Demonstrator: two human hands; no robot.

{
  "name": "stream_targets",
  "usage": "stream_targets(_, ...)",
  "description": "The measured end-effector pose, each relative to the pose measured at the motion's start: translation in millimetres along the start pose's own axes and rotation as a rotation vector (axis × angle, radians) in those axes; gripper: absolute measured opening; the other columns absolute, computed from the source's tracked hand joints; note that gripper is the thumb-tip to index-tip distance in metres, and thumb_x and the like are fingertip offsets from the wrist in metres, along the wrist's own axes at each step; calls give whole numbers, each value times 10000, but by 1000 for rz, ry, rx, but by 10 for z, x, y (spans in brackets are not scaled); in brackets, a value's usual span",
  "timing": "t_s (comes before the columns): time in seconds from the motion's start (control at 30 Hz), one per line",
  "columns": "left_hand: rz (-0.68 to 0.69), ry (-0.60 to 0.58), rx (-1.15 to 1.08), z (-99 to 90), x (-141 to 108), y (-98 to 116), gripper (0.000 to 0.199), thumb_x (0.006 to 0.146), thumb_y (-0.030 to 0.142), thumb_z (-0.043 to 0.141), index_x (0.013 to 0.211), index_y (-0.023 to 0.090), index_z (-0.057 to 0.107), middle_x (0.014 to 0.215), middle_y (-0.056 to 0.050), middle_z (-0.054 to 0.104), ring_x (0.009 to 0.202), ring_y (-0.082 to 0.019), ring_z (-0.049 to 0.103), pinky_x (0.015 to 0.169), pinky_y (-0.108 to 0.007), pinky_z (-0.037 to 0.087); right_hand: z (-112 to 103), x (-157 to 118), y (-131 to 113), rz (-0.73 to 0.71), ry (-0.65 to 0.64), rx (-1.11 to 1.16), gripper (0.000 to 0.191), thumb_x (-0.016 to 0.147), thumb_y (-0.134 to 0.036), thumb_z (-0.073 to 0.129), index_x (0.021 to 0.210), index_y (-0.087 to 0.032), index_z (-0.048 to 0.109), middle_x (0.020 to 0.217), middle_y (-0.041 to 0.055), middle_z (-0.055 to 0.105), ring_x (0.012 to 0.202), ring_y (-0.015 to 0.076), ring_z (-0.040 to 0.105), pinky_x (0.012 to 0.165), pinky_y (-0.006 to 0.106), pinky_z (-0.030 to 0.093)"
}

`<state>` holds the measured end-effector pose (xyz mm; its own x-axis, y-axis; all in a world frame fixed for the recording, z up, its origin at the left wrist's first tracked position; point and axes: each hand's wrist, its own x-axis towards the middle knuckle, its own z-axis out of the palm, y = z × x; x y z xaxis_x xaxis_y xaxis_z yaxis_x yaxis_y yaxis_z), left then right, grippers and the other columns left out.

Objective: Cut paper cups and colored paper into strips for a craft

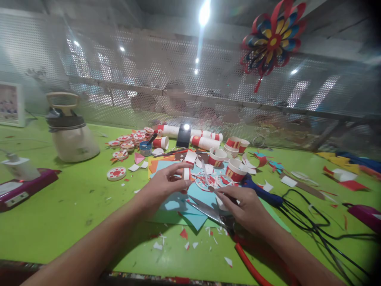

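Note:
My left hand pinches a small round paper-cup base, white with an orange-red edge, held on its side above the paper. Across from it, my right hand has thumb and fingers pressed together; whatever they pinch is too small to make out. Scissors with red handles lie beneath the right hand, blades pointing left. Sheets of light blue paper are spread under both hands. Just beyond lie cut red-and-white rings and a translucent stick. A dark blue-handled tool with a cord is right of the right hand.
Paper cups and stacked cups stand or lie behind, near a phone. Decorated discs and a blue jar are at left. A white jug and power strip sit farther left; black cables loop at right.

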<state>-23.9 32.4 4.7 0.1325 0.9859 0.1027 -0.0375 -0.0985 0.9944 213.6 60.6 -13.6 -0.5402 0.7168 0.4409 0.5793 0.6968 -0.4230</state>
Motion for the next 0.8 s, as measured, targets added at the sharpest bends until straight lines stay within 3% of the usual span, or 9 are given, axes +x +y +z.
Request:
stream_targets(0.17,0,-14,-25,9,-6,-5,400,760,328,686,1132,195,622,915,-66,592,782,-159,557,691,-280,484,2,8,18,12,11,-8,233,904,-238,510,900,-151,726,876,102,763,746,220,692,677,340,516)
stream_targets(0.37,25,-8,49,20,4,-38,431,736,311,709,1142,193,624,1037,-100,610,792,-168,575,721,-312,485,-21,7,25,16,30,-4,216,902,-230,523,895,-151,724,888,85,763,763,205,686,689,318,503)
stream_targets(0.57,-16,-16,-18,-22,42,-131,523,686,287,752,1173,185,592,876,-90,669,786,-213,624,730,-357,487,-20,18,38,16,40,-6,228,901,-234,520,852,-147,725,828,72,760,696,190,674,628,298,488)
stream_targets(0.8,19,11,-100,-34,60,-106,520,644,210,777,1138,198,614,1025,-91,661,818,-192,624,772,-345,481,-1,10,85,0,32,-10,258,911,-266,500,882,-143,725,867,98,759,731,205,679,648,307,484)
